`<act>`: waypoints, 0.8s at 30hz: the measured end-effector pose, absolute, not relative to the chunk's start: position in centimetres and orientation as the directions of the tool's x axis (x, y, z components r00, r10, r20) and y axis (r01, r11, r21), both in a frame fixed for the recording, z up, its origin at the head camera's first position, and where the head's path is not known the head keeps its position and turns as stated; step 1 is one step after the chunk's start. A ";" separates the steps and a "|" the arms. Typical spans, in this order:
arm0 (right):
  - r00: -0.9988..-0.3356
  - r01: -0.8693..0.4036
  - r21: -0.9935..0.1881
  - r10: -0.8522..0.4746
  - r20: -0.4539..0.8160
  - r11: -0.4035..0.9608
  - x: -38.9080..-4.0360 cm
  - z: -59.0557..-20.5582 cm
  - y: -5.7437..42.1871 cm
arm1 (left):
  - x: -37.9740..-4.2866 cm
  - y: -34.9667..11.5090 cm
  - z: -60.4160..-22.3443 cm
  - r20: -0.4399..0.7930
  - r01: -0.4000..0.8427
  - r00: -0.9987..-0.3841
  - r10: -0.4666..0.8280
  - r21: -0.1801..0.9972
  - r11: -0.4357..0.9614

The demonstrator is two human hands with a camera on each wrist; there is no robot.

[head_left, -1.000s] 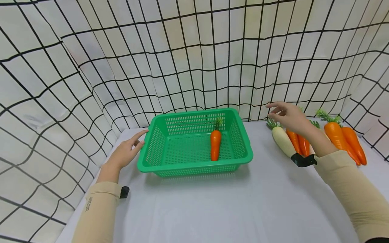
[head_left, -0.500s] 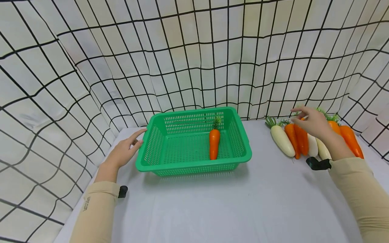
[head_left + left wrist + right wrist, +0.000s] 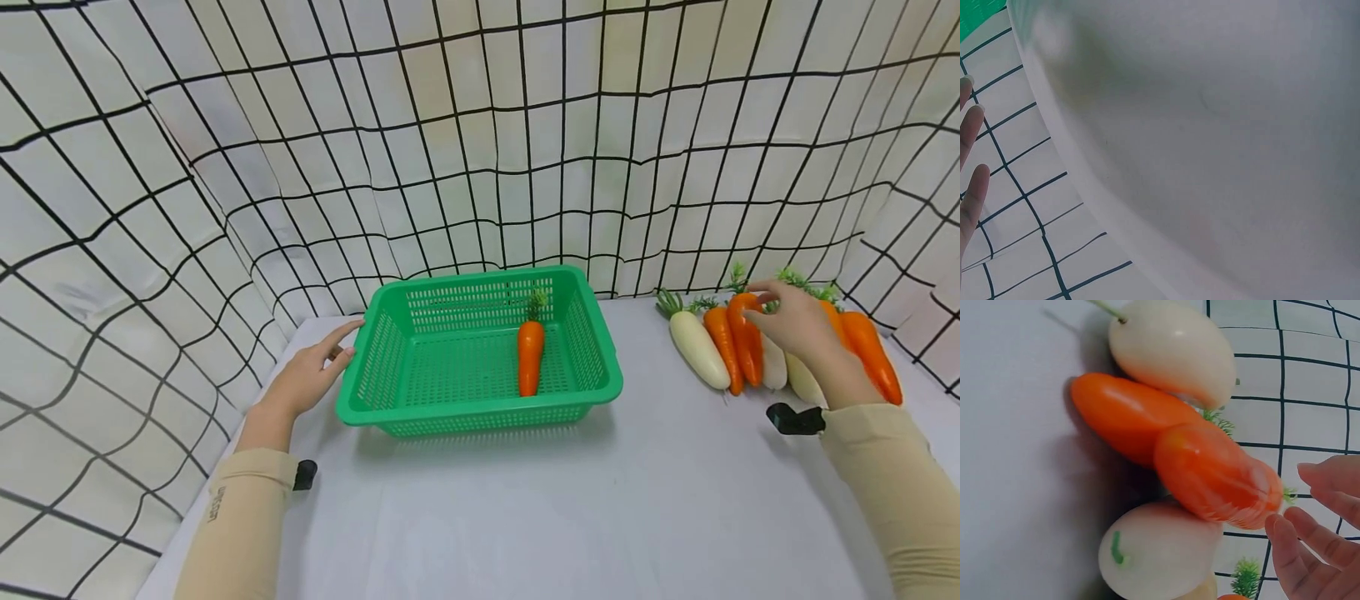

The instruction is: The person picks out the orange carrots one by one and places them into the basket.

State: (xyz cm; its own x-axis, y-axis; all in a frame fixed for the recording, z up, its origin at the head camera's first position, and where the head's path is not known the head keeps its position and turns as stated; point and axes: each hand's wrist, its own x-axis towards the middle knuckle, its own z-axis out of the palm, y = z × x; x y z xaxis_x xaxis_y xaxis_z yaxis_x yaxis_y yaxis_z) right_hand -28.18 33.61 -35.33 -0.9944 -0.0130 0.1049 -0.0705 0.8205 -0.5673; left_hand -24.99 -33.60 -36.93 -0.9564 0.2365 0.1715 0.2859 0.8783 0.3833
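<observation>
A green perforated basket [image 3: 480, 408] holds one leafy-topped carrot [image 3: 530, 358]. My left hand [image 3: 307, 375] has its fingertips at the basket's left rim; in the left wrist view only some fingers [image 3: 974, 194] show. My right hand [image 3: 798, 321] is at the leafy end of a carrot [image 3: 745, 337] in the row on the right. In the right wrist view, the fingers and thumb are spread around that carrot's [image 3: 1210, 472] top end, a fingertip right at its edge. This carrot overlaps another carrot [image 3: 1122, 415], between two white radishes.
A white radish [image 3: 697, 350] lies at the row's left end, and an orange carrot [image 3: 870, 354] at its right end. More pale radishes lie partly under the right hand. A black-lined white grid backdrop [image 3: 480, 150] rises behind the white tabletop [image 3: 487, 517].
My right hand has moved rightward from above the left radish, then down to the carrot's top end. The left hand stays at the basket rim.
</observation>
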 end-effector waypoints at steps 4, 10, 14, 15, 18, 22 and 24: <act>-0.996 -0.043 -0.566 0.011 0.091 0.824 -28.4 -35.5 33.8 | -25.0 -33.5 -36.8 0.177 0.288 -0.955 0.237 0.383 0.878; -0.996 -0.011 -0.521 0.034 0.077 0.854 -28.9 -35.8 33.7 | -25.0 -33.6 -36.9 0.176 0.290 -0.955 0.240 0.378 0.879; -0.997 -0.008 -0.500 0.032 0.071 0.866 -29.3 -36.1 33.5 | -24.9 -33.7 -37.0 0.177 0.287 -0.955 0.236 0.376 0.881; -0.997 -0.006 -0.493 0.032 0.067 0.870 -29.3 -36.1 33.5 | -24.9 -33.7 -37.0 0.177 0.286 -0.956 0.234 0.376 0.881; -0.998 -0.004 -0.478 0.025 0.055 0.878 -29.5 -36.2 33.4 | -24.9 -33.6 -37.1 0.175 0.281 -0.957 0.230 0.383 0.880; -0.999 0.007 -0.460 0.025 0.033 0.888 -29.6 -36.3 33.5 | -24.9 -33.5 -37.0 0.177 0.278 -0.958 0.225 0.389 0.878; -1.000 0.011 -0.451 0.022 0.019 0.892 -29.7 -36.2 33.5 | -25.0 -33.4 -36.9 0.178 0.279 -0.958 0.226 0.388 0.878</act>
